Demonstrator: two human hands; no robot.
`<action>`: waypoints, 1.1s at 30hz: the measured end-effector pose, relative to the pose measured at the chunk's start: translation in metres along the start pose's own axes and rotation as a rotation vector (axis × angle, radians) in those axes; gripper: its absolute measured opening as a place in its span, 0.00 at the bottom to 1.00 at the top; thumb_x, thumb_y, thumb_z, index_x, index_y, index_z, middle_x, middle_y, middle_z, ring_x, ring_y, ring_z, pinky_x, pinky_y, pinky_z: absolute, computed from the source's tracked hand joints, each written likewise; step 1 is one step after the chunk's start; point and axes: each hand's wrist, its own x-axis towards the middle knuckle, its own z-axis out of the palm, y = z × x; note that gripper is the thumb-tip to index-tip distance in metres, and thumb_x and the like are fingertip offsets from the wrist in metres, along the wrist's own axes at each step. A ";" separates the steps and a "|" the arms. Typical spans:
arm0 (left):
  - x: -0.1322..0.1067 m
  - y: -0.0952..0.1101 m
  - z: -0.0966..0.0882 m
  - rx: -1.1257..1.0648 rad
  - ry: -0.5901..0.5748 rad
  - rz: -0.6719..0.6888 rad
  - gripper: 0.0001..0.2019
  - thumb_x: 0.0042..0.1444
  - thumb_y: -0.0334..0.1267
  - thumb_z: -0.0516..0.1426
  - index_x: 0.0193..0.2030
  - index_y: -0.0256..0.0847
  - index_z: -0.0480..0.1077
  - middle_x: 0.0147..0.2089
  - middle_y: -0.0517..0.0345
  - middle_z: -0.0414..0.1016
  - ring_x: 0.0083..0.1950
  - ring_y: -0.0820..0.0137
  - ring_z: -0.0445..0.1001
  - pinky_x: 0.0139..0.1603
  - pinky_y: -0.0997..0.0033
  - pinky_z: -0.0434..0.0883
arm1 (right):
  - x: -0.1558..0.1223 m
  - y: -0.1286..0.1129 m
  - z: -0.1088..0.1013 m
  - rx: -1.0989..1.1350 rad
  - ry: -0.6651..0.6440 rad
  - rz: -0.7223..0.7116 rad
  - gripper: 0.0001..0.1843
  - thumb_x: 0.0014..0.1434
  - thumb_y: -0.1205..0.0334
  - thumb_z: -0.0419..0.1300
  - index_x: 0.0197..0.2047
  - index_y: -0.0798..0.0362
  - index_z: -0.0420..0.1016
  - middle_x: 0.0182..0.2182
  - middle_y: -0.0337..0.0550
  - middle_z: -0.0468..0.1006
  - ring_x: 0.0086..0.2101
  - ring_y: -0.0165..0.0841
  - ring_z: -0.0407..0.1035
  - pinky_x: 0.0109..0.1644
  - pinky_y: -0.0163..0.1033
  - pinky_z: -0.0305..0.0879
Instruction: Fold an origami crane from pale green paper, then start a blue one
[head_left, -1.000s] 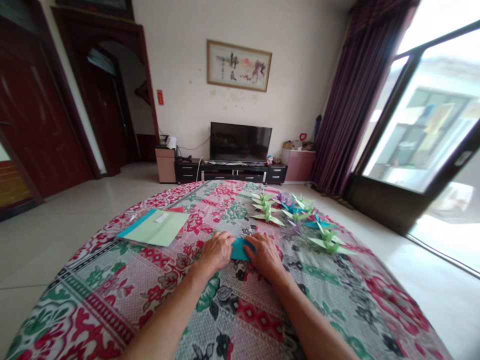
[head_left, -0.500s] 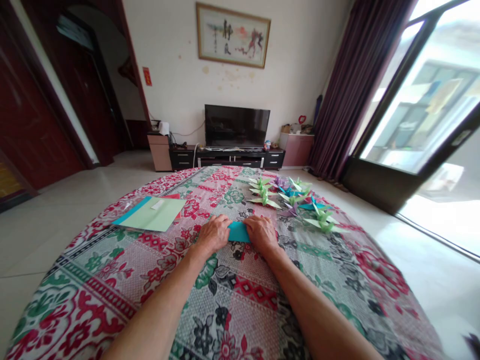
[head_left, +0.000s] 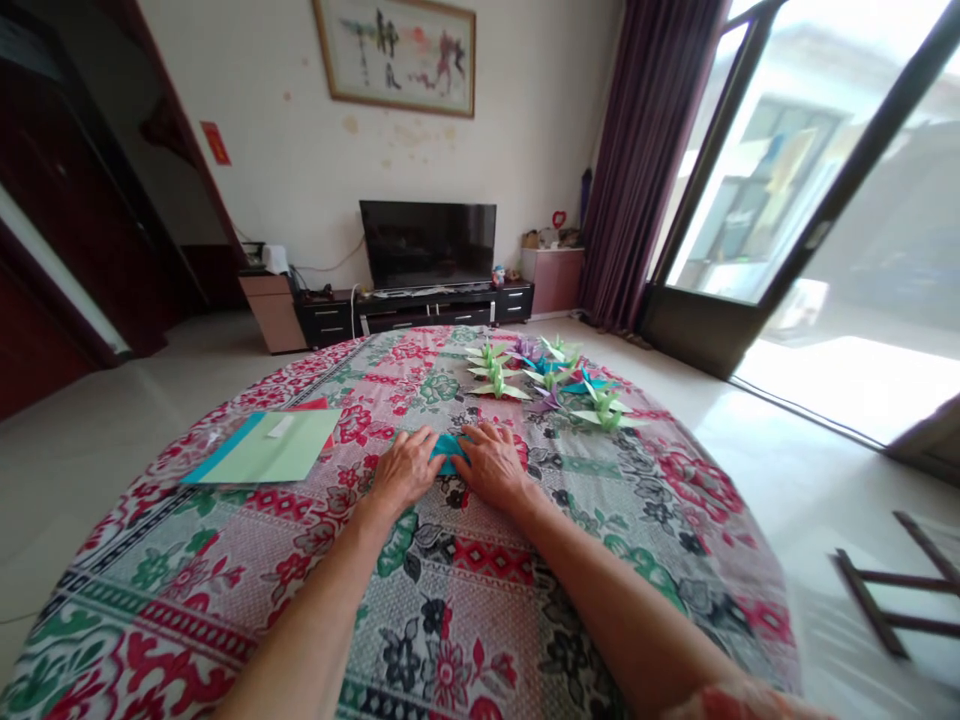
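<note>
A small folded piece of blue paper (head_left: pixel 448 452) lies on the table between my hands. My left hand (head_left: pixel 406 466) grips its left end, thumb at the near edge and fingers curled over the far side. On the opposite end, my right hand (head_left: pixel 495 464) holds the sheet with its fingers bent across it and its thumb close to the left thumb. Only a short strip of blue shows; the rest is hidden under the fingers.
Several folded paper cranes (head_left: pixel 495 382) in green, purple and blue stand at the back right. To the left lies a stack of coloured paper (head_left: pixel 281 450) with a small white piece on top. A flowered tablecloth (head_left: pixel 315 620) covers the round table.
My hands have come closer together, and less of the blue paper shows between them. The view has turned to the right, bringing a dark wooden frame into sight on the floor.
</note>
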 end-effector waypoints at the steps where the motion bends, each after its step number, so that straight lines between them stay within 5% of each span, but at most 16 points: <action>1: 0.000 -0.001 0.001 -0.019 0.016 -0.004 0.20 0.57 0.43 0.51 0.55 0.40 0.65 0.56 0.50 0.67 0.51 0.60 0.66 0.51 0.61 0.64 | 0.000 0.000 0.000 -0.005 0.014 -0.012 0.15 0.62 0.53 0.48 0.40 0.49 0.73 0.47 0.45 0.71 0.49 0.40 0.58 0.53 0.49 0.50; 5: 0.002 -0.005 0.004 -0.131 0.062 0.015 0.21 0.55 0.36 0.52 0.57 0.40 0.62 0.57 0.50 0.65 0.53 0.62 0.66 0.53 0.63 0.64 | -0.001 -0.002 -0.001 0.046 0.043 -0.075 0.14 0.62 0.55 0.49 0.42 0.49 0.73 0.46 0.46 0.72 0.46 0.37 0.61 0.54 0.48 0.48; 9: 0.005 -0.007 0.003 -0.236 0.063 0.011 0.13 0.51 0.29 0.50 0.42 0.41 0.68 0.44 0.53 0.71 0.47 0.66 0.69 0.49 0.66 0.67 | -0.002 -0.001 -0.005 0.276 0.069 -0.118 0.15 0.60 0.52 0.50 0.40 0.50 0.75 0.43 0.44 0.75 0.44 0.35 0.65 0.55 0.46 0.49; 14: 0.007 -0.006 -0.002 -0.413 0.149 0.105 0.12 0.45 0.24 0.48 0.33 0.41 0.66 0.40 0.54 0.72 0.45 0.68 0.71 0.48 0.68 0.68 | 0.009 0.018 -0.001 0.773 0.185 0.180 0.25 0.62 0.49 0.41 0.40 0.53 0.76 0.36 0.43 0.78 0.38 0.34 0.70 0.44 0.38 0.63; 18: 0.007 -0.004 -0.005 -0.503 0.228 0.168 0.08 0.47 0.25 0.49 0.30 0.41 0.65 0.44 0.53 0.72 0.48 0.69 0.70 0.51 0.69 0.67 | 0.017 0.040 0.004 0.965 0.146 0.297 0.24 0.59 0.46 0.45 0.40 0.54 0.75 0.37 0.43 0.78 0.38 0.36 0.71 0.40 0.38 0.67; 24: 0.006 -0.002 -0.009 -0.522 0.288 0.147 0.06 0.52 0.29 0.49 0.28 0.40 0.65 0.48 0.51 0.72 0.52 0.68 0.69 0.53 0.69 0.66 | 0.019 0.044 0.008 0.969 0.102 0.291 0.21 0.52 0.55 0.56 0.49 0.53 0.69 0.39 0.45 0.77 0.35 0.34 0.72 0.38 0.38 0.68; 29: 0.006 -0.011 -0.008 -0.502 0.322 0.093 0.06 0.51 0.28 0.49 0.28 0.40 0.65 0.52 0.49 0.71 0.54 0.68 0.68 0.55 0.67 0.65 | 0.021 0.048 0.013 0.840 0.094 0.231 0.23 0.48 0.67 0.53 0.49 0.53 0.68 0.34 0.41 0.76 0.26 0.27 0.68 0.31 0.33 0.65; 33: 0.002 -0.023 -0.001 -0.433 0.236 0.042 0.08 0.45 0.25 0.49 0.28 0.40 0.66 0.52 0.49 0.71 0.53 0.66 0.69 0.54 0.63 0.66 | 0.020 0.053 0.013 0.702 0.167 0.261 0.25 0.48 0.69 0.51 0.51 0.52 0.67 0.36 0.40 0.75 0.25 0.26 0.66 0.31 0.31 0.63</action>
